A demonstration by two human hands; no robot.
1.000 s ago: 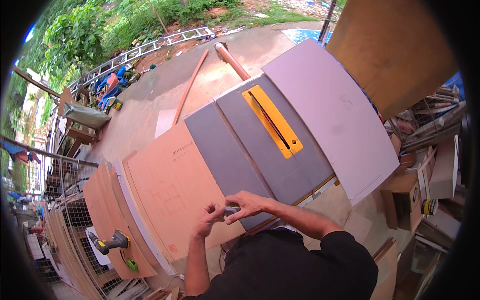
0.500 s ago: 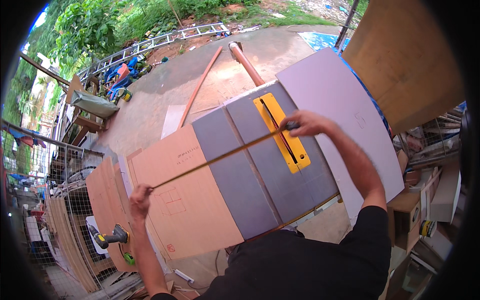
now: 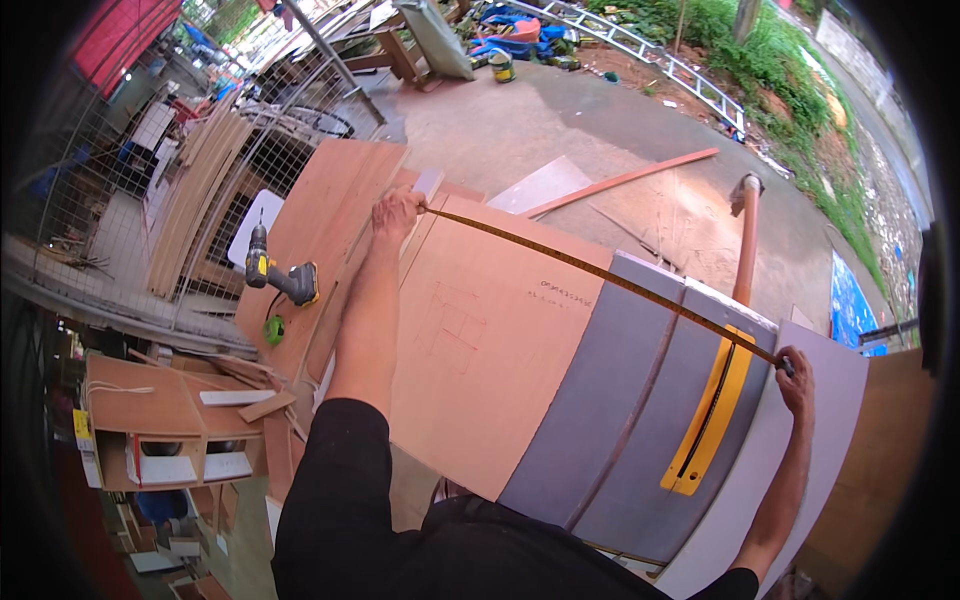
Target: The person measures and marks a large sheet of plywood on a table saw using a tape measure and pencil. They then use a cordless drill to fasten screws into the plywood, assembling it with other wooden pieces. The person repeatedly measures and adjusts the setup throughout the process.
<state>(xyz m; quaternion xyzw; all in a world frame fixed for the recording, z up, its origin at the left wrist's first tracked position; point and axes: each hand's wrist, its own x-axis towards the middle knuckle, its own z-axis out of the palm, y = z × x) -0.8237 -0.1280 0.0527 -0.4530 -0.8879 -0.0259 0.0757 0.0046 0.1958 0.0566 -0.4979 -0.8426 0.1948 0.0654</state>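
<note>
A tape measure's yellow blade [image 3: 560,255] stretches taut across the far side of a work surface. My left hand [image 3: 397,213] is closed at the blade's end, by the far left corner of a light wooden board [image 3: 510,340]. The board carries red pencil lines and handwriting. At the other end, my right hand [image 3: 800,385] grips the dark case of the tape measure [image 3: 785,367]. It is just past the yellow insert [image 3: 690,450] of a grey table saw top [image 3: 570,430], above a pale panel [image 3: 825,400] on the right.
A cordless drill [image 3: 290,280] and a green round object [image 3: 274,330] lie on a wooden sheet left of my forearm. Wire mesh fencing [image 3: 70,210] stands further left. An orange pipe [image 3: 747,240] and long wooden strip [image 3: 630,182] lie beyond the saw; a ladder [image 3: 640,50] lies farther back.
The view has swung left. My left hand has moved to the board's far corner. My right hand has moved right, past the yellow insert, and more blade is drawn out.
</note>
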